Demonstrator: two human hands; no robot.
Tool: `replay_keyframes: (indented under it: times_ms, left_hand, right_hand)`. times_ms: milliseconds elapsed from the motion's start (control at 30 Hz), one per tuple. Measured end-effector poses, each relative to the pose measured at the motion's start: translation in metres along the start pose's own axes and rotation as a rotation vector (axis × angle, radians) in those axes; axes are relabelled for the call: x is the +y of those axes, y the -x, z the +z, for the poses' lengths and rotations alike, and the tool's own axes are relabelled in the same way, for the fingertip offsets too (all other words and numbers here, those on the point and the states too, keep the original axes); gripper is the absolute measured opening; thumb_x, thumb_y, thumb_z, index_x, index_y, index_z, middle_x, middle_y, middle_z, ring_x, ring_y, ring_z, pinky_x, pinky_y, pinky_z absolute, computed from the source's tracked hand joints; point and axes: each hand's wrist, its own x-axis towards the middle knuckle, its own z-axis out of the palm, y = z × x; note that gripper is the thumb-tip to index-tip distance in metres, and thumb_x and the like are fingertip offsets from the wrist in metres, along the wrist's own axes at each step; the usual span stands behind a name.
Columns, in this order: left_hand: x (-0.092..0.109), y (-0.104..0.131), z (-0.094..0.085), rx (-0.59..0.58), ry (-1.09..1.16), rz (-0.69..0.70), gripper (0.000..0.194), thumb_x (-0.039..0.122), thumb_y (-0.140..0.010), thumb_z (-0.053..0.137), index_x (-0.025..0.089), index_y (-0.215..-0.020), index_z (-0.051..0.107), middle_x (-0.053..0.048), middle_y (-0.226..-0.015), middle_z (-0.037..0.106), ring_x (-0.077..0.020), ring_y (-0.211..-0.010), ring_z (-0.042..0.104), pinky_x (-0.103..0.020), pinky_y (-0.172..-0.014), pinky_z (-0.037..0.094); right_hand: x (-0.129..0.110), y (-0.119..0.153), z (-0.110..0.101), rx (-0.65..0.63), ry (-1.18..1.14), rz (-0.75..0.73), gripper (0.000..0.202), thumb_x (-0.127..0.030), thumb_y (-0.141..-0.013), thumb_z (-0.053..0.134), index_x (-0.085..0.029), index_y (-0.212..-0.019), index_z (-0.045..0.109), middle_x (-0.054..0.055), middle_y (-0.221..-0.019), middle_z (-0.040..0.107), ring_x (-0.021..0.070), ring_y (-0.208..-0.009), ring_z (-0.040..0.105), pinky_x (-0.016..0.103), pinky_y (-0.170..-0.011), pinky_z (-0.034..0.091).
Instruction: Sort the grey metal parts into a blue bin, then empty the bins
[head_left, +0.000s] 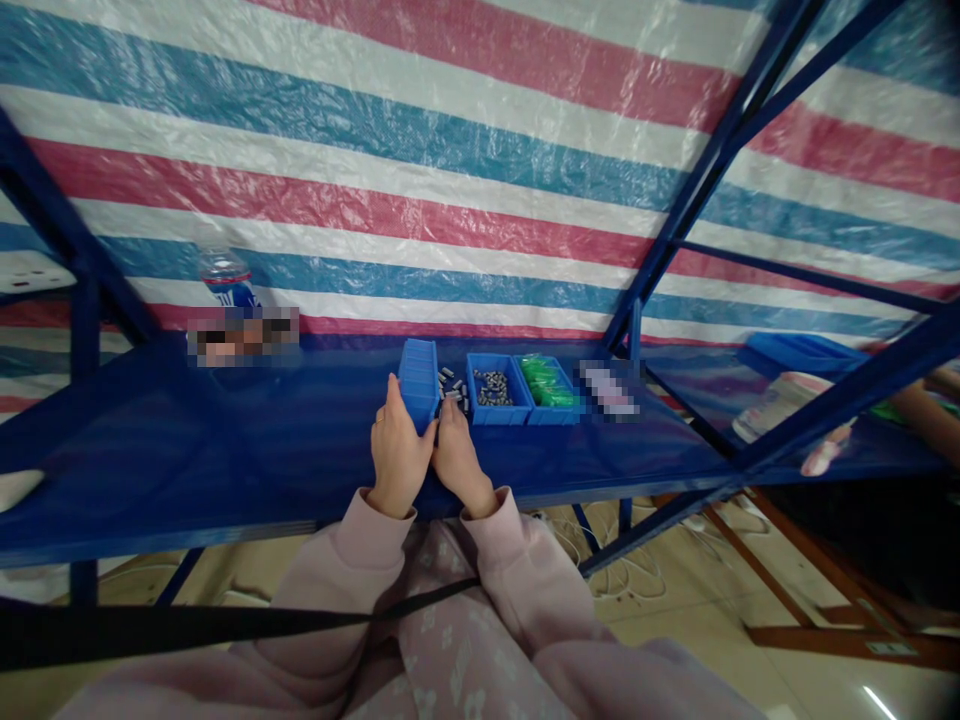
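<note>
A blue bin (418, 378) is tipped on its side, with my left hand (399, 450) wrapped round its near left part. Small dark metal cylinders (453, 386) lie on the blue table just right of it. My right hand (459, 455) rests at the near edge of these pieces, beside the tipped bin, its fingers together; whether it holds a piece is hidden. Farther right, a second blue bin (496, 414) holds many small metal parts, and touching it stands a third blue bin (551, 415) with green plastic-looking items (546, 380).
A bottle (229, 280) stands at the back left of the blue table (300, 480). Blue metal posts (679, 215) rise at both sides before a striped sheet. At the far right are a clear container (780, 405), a blue tray (806, 350) and another person's arm (926, 400).
</note>
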Motion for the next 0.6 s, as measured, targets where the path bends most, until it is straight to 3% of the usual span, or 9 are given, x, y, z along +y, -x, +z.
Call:
replay_keyframes:
  times_ms: [167,600]
  left_hand:
    - [0.0023,-0.0007,0.0015,0.010,-0.025,0.032,0.074,0.025,-0.075,0.065,0.009,-0.140,0.031,-0.020,-0.130,0.054,-0.0366,-0.113,0.055,-0.046,-0.091,0.047]
    - [-0.0028,-0.0020,-0.0067,-0.021,0.055,-0.024,0.070,0.026,-0.073,0.067,0.014,-0.136,0.037,-0.016,-0.128,0.056,-0.0353,-0.112,0.056,-0.046,-0.090,0.047]
  right_hand:
    - [-0.0001,0.0002,0.0010,0.044,-0.032,-0.021,0.059,-0.008,-0.086,0.036,0.001,-0.143,0.028,0.027,-0.144,0.037,0.0307,-0.137,0.033,0.052,-0.108,0.033]
    - [0.0049,0.0009,0.0060,0.029,-0.032,-0.001,0.074,-0.017,-0.079,0.053,0.001,-0.144,0.023,0.029,-0.146,0.033,0.0337,-0.138,0.029,0.052,-0.110,0.030]
